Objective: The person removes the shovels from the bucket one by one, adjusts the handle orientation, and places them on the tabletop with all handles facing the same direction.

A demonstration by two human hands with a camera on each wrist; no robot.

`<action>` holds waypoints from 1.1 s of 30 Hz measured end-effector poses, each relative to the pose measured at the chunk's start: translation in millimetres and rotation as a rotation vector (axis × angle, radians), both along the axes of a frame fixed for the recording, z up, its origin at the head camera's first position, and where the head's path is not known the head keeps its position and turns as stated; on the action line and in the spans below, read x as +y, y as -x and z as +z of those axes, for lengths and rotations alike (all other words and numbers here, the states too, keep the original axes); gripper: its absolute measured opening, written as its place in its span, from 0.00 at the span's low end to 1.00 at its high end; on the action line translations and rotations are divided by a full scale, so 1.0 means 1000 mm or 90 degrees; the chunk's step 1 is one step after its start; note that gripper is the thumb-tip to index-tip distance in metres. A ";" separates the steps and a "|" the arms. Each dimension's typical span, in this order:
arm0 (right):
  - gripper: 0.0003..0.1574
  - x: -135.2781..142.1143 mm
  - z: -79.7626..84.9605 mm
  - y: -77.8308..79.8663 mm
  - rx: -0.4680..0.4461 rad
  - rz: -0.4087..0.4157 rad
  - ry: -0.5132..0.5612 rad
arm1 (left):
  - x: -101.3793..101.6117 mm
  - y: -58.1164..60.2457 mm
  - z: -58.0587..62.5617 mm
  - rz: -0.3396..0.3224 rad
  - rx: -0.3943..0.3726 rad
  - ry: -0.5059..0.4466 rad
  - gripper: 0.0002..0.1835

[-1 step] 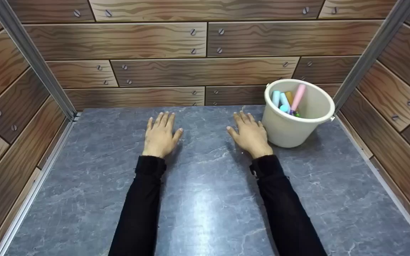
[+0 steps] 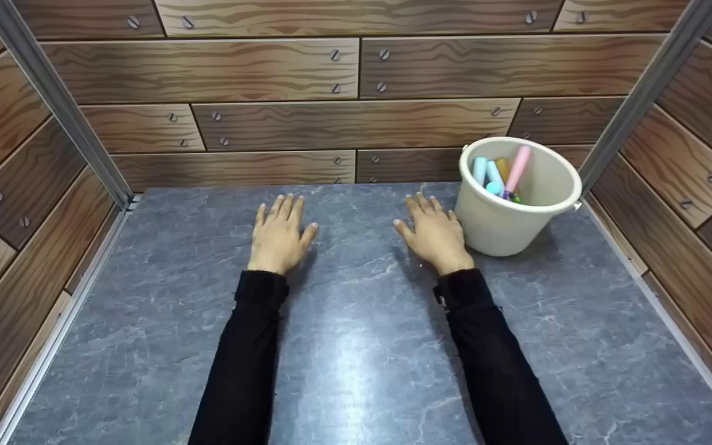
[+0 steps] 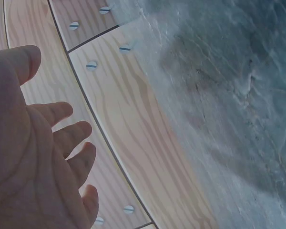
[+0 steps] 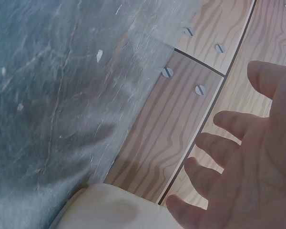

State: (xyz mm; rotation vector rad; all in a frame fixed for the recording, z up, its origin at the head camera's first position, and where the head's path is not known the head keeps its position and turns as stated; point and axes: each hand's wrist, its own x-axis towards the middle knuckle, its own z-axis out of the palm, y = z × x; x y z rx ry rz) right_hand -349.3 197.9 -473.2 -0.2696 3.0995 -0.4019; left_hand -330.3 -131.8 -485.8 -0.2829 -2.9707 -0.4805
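My left hand is held palm down over the grey tabletop, fingers straight and thumb out to the side. Palm down as well, my right hand has its fingers extended just left of a cream bucket; whether it touches the bucket I cannot tell. Both hands hold nothing, and shadows fall beneath them. Inside the bucket a pink stick leans on the wall, among light blue cylinders, a brown piece and small purple and green bits. The bucket's wall shows below the fingers in the right wrist view.
A grey marbled tabletop spans the area between wood-print panels at the back and both sides. Metal corner posts stand at the rear. The bucket occupies the back right corner.
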 end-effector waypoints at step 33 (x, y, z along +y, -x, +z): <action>0.50 0.013 0.091 -0.023 0.138 0.062 0.021 | 0.004 -0.001 0.004 -0.003 0.000 0.021 0.42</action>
